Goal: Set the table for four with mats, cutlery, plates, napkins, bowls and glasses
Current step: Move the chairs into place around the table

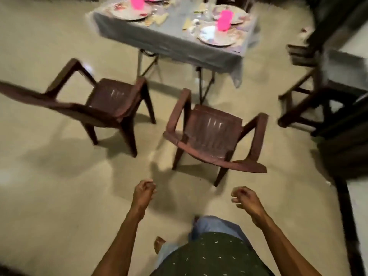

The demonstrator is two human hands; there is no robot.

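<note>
Two bare hands hang low with fingers loosely curled, holding nothing: left hand (143,191), right hand (246,197). Just beyond the right hand stands a brown plastic chair (211,134); another chair (107,100) stands beyond the left. Farther ahead, well apart from both hands, the grey-clothed table (169,40) carries patterned plates (216,36) and pink glasses (224,20).

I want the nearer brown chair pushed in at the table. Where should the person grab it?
Probably the nearer chair's backrest top edge, from behind: the back faces the person, the seat faces the table, and both hands, left and right, hang empty just short of it. The armrests offer a second hold.
</note>
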